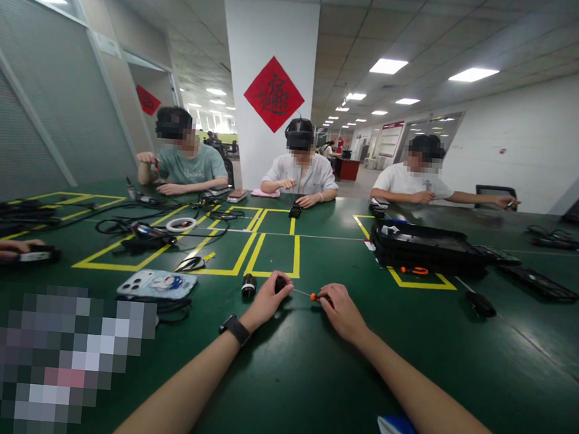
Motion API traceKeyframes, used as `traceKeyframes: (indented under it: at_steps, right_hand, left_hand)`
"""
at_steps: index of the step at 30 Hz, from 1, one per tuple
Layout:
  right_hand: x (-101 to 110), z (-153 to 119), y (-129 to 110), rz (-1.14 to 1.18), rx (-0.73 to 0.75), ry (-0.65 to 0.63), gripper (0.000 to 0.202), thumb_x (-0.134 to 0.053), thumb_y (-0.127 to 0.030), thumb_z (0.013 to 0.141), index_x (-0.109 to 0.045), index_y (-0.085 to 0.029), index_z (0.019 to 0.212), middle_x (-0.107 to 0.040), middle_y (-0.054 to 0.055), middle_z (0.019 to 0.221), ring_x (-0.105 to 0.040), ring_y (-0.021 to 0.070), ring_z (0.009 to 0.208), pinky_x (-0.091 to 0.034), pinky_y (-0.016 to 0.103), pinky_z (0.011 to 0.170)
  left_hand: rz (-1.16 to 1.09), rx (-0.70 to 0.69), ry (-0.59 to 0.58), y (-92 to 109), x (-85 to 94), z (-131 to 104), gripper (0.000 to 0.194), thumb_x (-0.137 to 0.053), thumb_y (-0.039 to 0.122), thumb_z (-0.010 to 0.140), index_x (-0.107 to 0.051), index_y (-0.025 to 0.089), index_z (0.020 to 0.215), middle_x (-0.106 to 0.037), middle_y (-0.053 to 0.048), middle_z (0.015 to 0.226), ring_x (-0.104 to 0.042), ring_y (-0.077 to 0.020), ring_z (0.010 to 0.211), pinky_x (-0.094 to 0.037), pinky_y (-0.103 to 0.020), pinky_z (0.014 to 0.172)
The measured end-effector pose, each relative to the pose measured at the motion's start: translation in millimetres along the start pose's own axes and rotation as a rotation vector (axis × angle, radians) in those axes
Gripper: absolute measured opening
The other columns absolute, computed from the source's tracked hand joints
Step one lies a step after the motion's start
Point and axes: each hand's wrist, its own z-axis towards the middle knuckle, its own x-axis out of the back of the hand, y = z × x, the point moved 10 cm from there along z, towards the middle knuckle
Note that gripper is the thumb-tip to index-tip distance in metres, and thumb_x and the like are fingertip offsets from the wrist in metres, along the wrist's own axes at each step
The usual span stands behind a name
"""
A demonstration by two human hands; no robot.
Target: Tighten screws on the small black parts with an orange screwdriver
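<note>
Screwdriver with orange-and-black handle (314,297) sits gripped in my right hand (341,309), near-centre over the green bench (301,385), aimed left at the small black part (280,284) my left hand (269,298) pinches; work seems unfinished, how far I can't tell.

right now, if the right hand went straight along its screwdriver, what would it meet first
Most likely the small black part in the left hand: the screwdriver in the right hand points toward it. Depth is unclear, so I can't tell whether the tip touches it.
</note>
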Motion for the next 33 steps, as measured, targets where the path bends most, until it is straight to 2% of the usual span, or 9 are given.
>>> traceKeyframes:
  at_steps: [6, 10, 16, 22, 30, 33]
  right_hand:
    - [6, -2, -7, 0.034, 0.039, 0.006, 0.013, -0.045, -0.022, 0.085, -0.057, -0.019, 0.09, -0.055, 0.006, 0.095, -0.045, 0.0197, 0.097, -0.036, 0.036, 0.087]
    - [8, -3, -9, 0.048, 0.043, 0.011, 0.012, -0.051, -0.022, 0.082, -0.055, -0.019, 0.093, -0.055, 0.005, 0.096, -0.045, 0.0197, 0.097, -0.037, 0.035, 0.087]
    - [9, -2, -2, 0.019, 0.0, 0.038, 0.023, -0.055, -0.026, 0.079, -0.055, -0.019, 0.101, -0.055, 0.007, 0.098, -0.045, 0.0213, 0.098, -0.037, 0.037, 0.087]
    - [8, -1, -3, 0.044, 0.028, 0.032, 0.015, -0.048, -0.019, 0.081, -0.061, -0.019, 0.088, -0.056, 0.006, 0.093, -0.046, 0.0199, 0.096, -0.036, 0.037, 0.087]
    - [9, -2, -4, 0.059, 0.018, 0.019, 0.019, -0.06, -0.021, 0.074, -0.057, -0.019, 0.092, -0.056, 0.005, 0.095, -0.046, 0.0207, 0.096, -0.038, 0.036, 0.085]
    - [7, -1, 2, 0.031, -0.023, 0.02, 0.019, -0.057, -0.024, 0.076, -0.057, -0.018, 0.093, -0.056, 0.006, 0.094, -0.047, 0.0207, 0.094, -0.038, 0.036, 0.083]
  left_hand:
    - [-0.035, 0.046, -0.013, -7, -1.9, -1, 0.025, -0.046, 0.042, 0.08, -0.05, 0.019, 0.09, -0.056, 0.001, 0.077, -0.052, -0.0125, 0.072, -0.04, -0.026, 0.071]
    - [-0.034, 0.029, -0.013, -6, -1.7, 0, 0.025, -0.046, 0.042, 0.08, -0.049, 0.019, 0.09, -0.055, 0.001, 0.077, -0.052, -0.0125, 0.073, -0.04, -0.026, 0.072]
    - [-0.022, 0.005, -0.007, -4, -0.1, 1, 0.022, -0.048, 0.039, 0.08, -0.049, 0.019, 0.089, -0.056, 0.0, 0.08, -0.052, -0.0132, 0.075, -0.04, -0.027, 0.074]
    - [-0.039, 0.019, 0.002, -8, 0.4, 1, 0.022, -0.049, 0.039, 0.079, -0.05, 0.019, 0.088, -0.056, 0.0, 0.078, -0.052, -0.0127, 0.072, -0.04, -0.026, 0.07]
    - [-0.032, 0.019, 0.002, -8, 1.3, 1, 0.024, -0.05, 0.04, 0.078, -0.05, 0.019, 0.088, -0.056, 0.001, 0.079, -0.052, -0.0128, 0.073, -0.04, -0.026, 0.071]
    - [-0.035, 0.018, -0.002, -6, 1.1, 0, 0.024, -0.05, 0.04, 0.078, -0.05, 0.019, 0.088, -0.056, 0.0, 0.079, -0.052, -0.013, 0.074, -0.041, -0.026, 0.072]
